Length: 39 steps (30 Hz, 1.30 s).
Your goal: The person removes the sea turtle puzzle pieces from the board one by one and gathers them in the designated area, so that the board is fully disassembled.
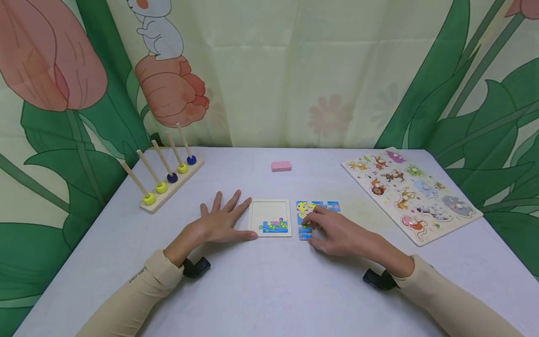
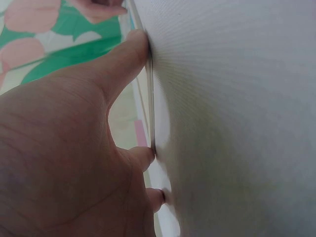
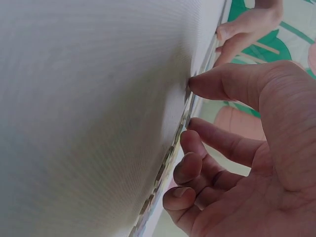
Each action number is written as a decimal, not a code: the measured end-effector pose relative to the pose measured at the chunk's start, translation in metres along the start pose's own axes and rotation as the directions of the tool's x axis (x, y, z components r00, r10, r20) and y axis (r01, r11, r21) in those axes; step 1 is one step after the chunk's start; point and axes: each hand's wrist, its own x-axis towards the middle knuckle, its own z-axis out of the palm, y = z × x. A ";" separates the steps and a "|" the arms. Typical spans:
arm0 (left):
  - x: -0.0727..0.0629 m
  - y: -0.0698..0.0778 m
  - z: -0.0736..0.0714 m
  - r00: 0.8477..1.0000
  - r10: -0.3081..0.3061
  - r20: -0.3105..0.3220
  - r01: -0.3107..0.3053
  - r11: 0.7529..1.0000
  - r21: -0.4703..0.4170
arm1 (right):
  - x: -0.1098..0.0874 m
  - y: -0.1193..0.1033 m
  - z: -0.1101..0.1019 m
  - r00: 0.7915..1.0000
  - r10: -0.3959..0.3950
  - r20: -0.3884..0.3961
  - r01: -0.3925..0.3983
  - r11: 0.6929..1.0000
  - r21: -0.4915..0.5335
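Observation:
A white puzzle tray [image 1: 269, 203] lies flat on the table, with joined blue and green puzzle pieces [image 1: 275, 226] along its lower right inside. My left hand [image 1: 221, 222] is spread, its thumb touching the tray's lower left corner and its index finger at the upper left one. To the tray's right lies a group of loose picture puzzle pieces [image 1: 334, 206], partly covered by my right hand [image 1: 337, 231]. In the right wrist view, that hand's thumb and index finger [image 3: 222, 138] pinch a piece at the edge of the group; the other fingers curl above the pieces.
A pink block [image 1: 281, 166] lies at the back middle. On the left stands a wooden peg rack [image 1: 155, 204] with yellow and blue beads. An animal puzzle board [image 1: 414, 196] lies at the right, beyond my right hand. A printed curtain [image 1: 269, 93] hangs behind the table.

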 end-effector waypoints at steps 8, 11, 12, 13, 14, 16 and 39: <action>0.003 -0.003 0.004 1.000 0.006 -0.009 -0.006 1.000 -0.011 | 0.000 0.000 0.000 1.000 0.000 -0.001 0.000 1.000 -0.002; 0.001 -0.002 0.002 1.000 0.012 -0.014 -0.012 1.000 -0.009 | 0.000 0.000 0.001 1.000 0.000 -0.003 0.000 1.000 0.000; 0.000 -0.002 0.002 1.000 0.012 -0.012 -0.012 1.000 -0.008 | 0.000 0.000 0.001 1.000 -0.002 -0.003 0.002 1.000 0.000; -0.001 -0.001 0.001 1.000 0.014 -0.011 -0.014 1.000 -0.007 | 0.000 0.000 0.001 1.000 -0.002 -0.004 0.002 1.000 -0.001; -0.002 0.000 0.000 1.000 0.015 -0.009 -0.015 1.000 -0.007 | 0.000 0.000 0.001 1.000 -0.002 -0.005 0.002 1.000 -0.002; -0.003 0.001 -0.002 1.000 0.019 -0.006 -0.019 1.000 -0.008 | 0.000 0.000 0.001 1.000 -0.004 -0.005 0.004 1.000 -0.005; -0.003 0.000 -0.001 1.000 0.020 -0.011 -0.020 1.000 -0.002 | 0.000 0.000 0.002 1.000 0.021 0.016 -0.021 1.000 -0.013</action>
